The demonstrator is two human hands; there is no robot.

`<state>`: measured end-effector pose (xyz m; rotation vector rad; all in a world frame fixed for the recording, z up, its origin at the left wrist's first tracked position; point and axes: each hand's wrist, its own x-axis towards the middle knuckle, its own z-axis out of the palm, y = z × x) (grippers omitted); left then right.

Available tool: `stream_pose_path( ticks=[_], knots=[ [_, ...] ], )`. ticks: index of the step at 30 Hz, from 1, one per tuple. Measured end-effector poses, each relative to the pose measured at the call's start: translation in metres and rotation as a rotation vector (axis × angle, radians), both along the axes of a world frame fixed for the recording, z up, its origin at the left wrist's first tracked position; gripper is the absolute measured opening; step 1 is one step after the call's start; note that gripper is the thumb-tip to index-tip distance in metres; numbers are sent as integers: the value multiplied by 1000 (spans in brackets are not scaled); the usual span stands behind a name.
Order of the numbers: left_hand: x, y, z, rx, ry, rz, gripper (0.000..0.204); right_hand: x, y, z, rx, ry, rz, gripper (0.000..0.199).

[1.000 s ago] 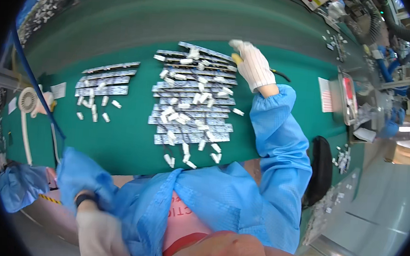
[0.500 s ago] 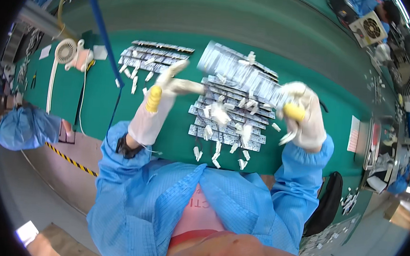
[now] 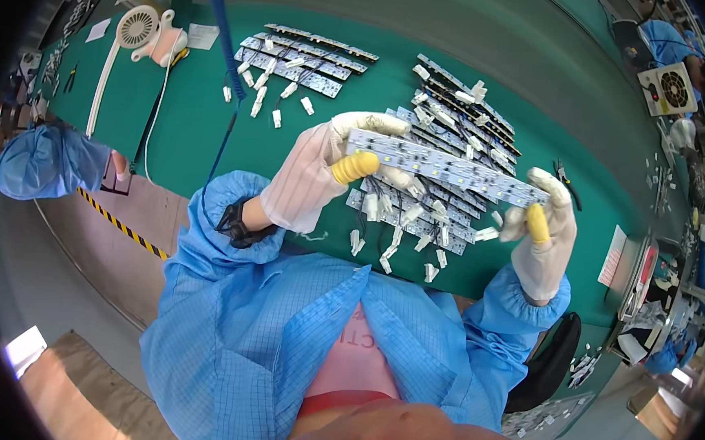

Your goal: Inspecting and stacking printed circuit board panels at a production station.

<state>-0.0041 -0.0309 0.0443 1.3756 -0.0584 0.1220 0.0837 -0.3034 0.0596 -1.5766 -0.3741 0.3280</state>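
Note:
A long white LED circuit board (image 3: 450,170) is stretched between my two hands, tilted with its right end lower. My left hand (image 3: 315,168), in a striped white glove with a yellow thumb cover, pinches its left end. At the other end, my right hand (image 3: 546,233), gloved with a yellow finger cover, grips the board. Beneath it lies an overlapping pile of similar boards (image 3: 453,242) with dark wires and white plug connectors (image 3: 396,235); the held board hides part of them. More boards (image 3: 499,116) lie behind it.
A separate group of boards (image 3: 322,64) lies at the far left on the green table mat (image 3: 206,95). A small fan (image 3: 139,28) stands beyond it, and a blue cord (image 3: 222,39) hangs down. Pliers (image 3: 566,182) lie at right. Another person's blue sleeve (image 3: 50,162) shows at left.
The LED board has come down and left from its raised, blurred position by my right hand. My left hand, formerly free with fingers spread, has closed on its left end.

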Motion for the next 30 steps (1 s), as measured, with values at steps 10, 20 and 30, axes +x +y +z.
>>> stream_pose_path(
  ticks=[10,20,30],
  knots=[
    [-6,13,-10,416,-211,68,55,2,-3,-4,108,-64,-25,64],
    [-1,11,-12,298,-275,235,44,4,-11,4,37,22,-64,51],
    [-8,19,-13,183,-171,211,49,3,-4,10,189,74,99,53]
  ],
)
